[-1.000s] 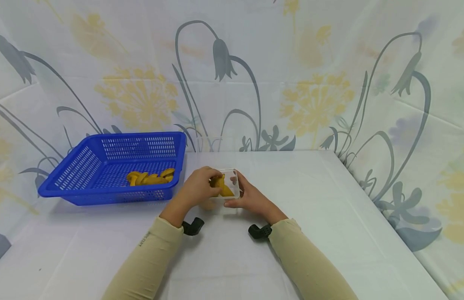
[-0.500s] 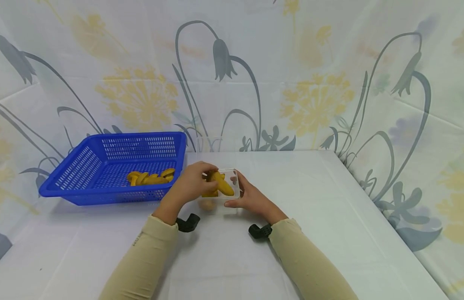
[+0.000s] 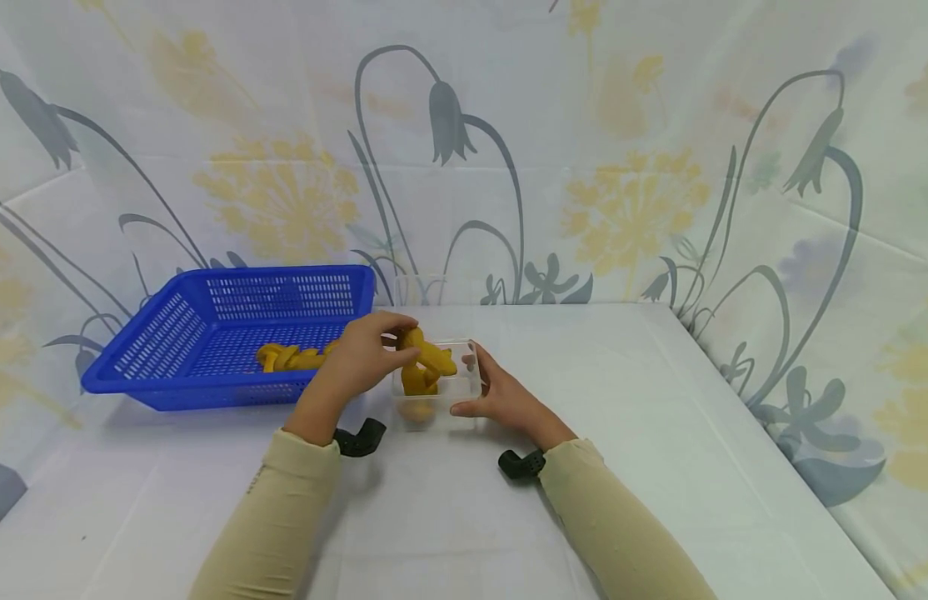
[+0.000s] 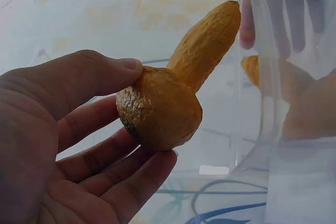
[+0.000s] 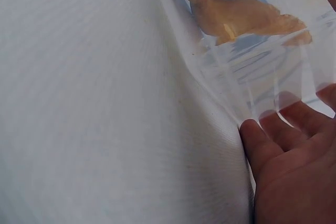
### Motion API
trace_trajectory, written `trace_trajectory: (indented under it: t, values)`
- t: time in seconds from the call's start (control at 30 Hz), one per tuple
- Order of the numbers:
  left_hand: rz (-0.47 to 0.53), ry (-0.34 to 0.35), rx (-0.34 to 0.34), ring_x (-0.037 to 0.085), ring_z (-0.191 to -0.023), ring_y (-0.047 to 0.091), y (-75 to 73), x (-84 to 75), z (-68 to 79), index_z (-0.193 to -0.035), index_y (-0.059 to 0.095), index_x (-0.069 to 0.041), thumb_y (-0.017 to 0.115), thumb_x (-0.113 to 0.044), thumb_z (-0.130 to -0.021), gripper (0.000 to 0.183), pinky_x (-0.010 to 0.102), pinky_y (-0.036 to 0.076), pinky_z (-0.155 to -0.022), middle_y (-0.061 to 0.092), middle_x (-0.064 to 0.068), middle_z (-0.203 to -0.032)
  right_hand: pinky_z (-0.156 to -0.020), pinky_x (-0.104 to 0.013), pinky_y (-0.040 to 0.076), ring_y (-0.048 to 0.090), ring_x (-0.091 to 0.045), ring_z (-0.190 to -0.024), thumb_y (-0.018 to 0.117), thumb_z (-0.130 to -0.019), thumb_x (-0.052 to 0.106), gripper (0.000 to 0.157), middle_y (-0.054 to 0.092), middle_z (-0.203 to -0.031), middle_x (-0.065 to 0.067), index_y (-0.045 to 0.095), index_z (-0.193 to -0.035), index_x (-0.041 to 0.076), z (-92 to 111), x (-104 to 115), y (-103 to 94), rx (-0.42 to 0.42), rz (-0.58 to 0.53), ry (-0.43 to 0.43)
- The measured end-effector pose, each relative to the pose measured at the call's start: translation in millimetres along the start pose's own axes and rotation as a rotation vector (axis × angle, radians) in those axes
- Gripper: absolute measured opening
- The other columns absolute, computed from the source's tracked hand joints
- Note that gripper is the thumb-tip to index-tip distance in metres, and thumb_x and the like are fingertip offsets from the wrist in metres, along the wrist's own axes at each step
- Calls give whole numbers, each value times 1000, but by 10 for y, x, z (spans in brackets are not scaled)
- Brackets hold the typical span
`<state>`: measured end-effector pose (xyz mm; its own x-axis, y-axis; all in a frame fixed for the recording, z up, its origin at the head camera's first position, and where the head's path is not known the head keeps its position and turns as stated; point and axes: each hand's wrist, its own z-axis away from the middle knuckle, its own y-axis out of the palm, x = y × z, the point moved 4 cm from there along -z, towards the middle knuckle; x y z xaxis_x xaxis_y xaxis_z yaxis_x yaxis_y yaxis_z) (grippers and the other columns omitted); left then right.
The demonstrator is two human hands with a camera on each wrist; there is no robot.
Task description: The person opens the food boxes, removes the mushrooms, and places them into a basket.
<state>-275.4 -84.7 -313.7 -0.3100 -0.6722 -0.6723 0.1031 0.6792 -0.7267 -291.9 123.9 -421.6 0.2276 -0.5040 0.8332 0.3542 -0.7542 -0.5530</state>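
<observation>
Left fingers (image 4: 147,179) pinch mushroom (image 4: 163,111); dark cap patch (image 4: 129,128): left-wrist view only.

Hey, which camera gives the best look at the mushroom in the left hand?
The left wrist view: there the mushroom is large, cap and stem both plain. The head view shows it small, partly covered by the left hand. In the right wrist view, I can't single it out.

The white table (image 3: 434,525) carries a blue basket (image 3: 224,383), a clear box (image 3: 445,417) just right of the basket, seemingly standing flat though its see-through base is hard to read, and a dark speck (image 3: 84,537) before the basket's left end.
</observation>
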Motion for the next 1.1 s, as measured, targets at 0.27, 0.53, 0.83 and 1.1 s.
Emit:
trace_trajectory:
  t: [0.27, 0.53, 0.83, 1.1]
  values:
    - [11, -17, -55, 22, -107, 57, -158, 44, 36, -120, 56, -19, 65, -34, -83, 41, 37, 52, -86, 56, 1, -115, -109, -42, 31, 22, -13, -139, 75, -70, 41, 107, 27, -148, 8, -2, -144, 36, -11, -5, 5, 5, -9, -10]
    - [34, -66, -98, 24, -108, 57, -336, 106, 97, -123, 54, -21, 63, -41, -82, 47, 39, 51, -88, 55, 1, -117, -108, -42, 32, 22, -14, -139, 75, -71, 42, 107, 27, -149, 7, -3, -145, 35, -8, -6, 4, 3, 17, -15]
    - [74, -87, -161, 26, -113, 55, -514, 233, 135, -127, 52, -23, 61, -48, -81, 53, 39, 53, -83, 53, 2, -125, -107, -43, 33, 24, -16, -138, 75, -69, 45, 109, 29, -148, 9, -2, -146, 31, -10, -9, 9, -14, 40, -15]
    - [86, -141, -242, 27, -114, 55, -682, 356, 191, -129, 50, -24, 59, -50, -81, 56, 44, 48, -91, 53, 4, -126, -107, -43, 33, 23, -17, -139, 75, -70, 42, 107, 28, -147, 11, -2, -145, 35, -22, -26, 16, -15, 33, -6]
